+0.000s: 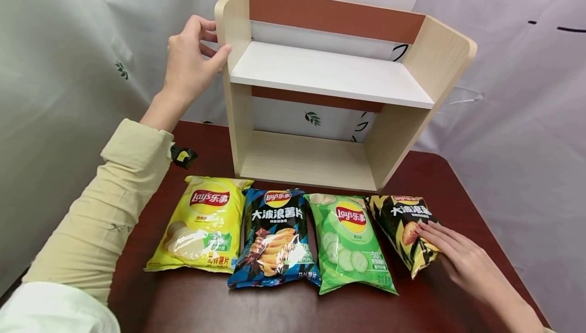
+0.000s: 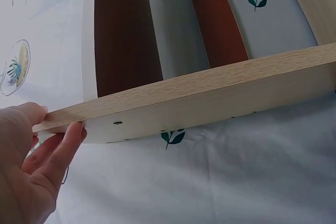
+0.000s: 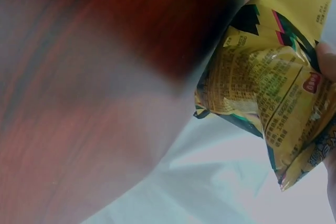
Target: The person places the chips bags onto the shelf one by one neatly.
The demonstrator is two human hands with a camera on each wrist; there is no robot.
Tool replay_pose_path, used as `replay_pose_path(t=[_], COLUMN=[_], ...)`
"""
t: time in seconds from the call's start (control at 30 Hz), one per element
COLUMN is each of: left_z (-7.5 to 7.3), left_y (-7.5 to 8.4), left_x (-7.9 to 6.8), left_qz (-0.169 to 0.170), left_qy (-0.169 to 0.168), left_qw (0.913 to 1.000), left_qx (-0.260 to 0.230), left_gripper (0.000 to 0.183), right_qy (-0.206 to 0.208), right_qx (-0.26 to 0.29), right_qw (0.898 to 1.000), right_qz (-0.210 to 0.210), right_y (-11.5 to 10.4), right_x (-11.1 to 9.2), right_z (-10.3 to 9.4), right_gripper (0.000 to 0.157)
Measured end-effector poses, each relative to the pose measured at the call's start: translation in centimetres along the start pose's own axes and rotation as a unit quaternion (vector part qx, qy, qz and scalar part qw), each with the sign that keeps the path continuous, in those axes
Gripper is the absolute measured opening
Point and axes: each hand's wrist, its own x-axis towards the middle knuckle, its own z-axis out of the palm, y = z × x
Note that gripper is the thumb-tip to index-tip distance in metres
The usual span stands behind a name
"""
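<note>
My left hand (image 1: 188, 61) pinches the upper left side panel of a small two-tier wooden shelf (image 1: 231, 114); in the left wrist view the thumb and fingers lie on either side of the panel's edge (image 2: 157, 87). At the right end of a row, my right hand (image 1: 467, 256) grips a black and yellow chip bag (image 1: 403, 226). Its fingers lie over the printed front, and the right wrist view shows the bag's gold back (image 3: 262, 82) lifted off the table. Beside it lie a green chip bag (image 1: 350, 246), a blue chip bag (image 1: 276, 236) and a yellow chip bag (image 1: 201, 226).
The shelf stands at the back of a dark red table (image 1: 206, 305), with a white middle board (image 1: 329, 71) and reddish-brown back strips (image 1: 334, 15). Pale patterned cloth (image 1: 517, 134) hangs around the table. A black band (image 1: 184, 156) is at my left sleeve.
</note>
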Motion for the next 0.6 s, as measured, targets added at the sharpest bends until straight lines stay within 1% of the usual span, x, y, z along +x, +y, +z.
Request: replay_pose_path(t=[0.2, 0.3, 0.6], left_z=[0.0, 0.0, 0.0], left_y=[0.0, 0.1, 0.2], left_x=[0.0, -0.1, 0.0], left_qz=[0.003, 0.002, -0.001], left_qy=[0.004, 0.003, -0.004], left_qw=[1.0, 1.0, 1.0], left_qx=[0.0, 0.005, 0.008], left_gripper=[0.041, 0.041, 0.041], right_qy=[0.027, 0.034, 0.036], right_qx=[-0.025, -0.033, -0.039], right_qw=[0.999, 0.999, 0.999], right_qz=[0.002, 0.005, 0.002], right_y=[0.2, 0.2, 0.2], right_x=[0.3, 0.4, 0.7], right_z=[-0.4, -0.5, -1.3], right_gripper=[0.044, 0.043, 0.043])
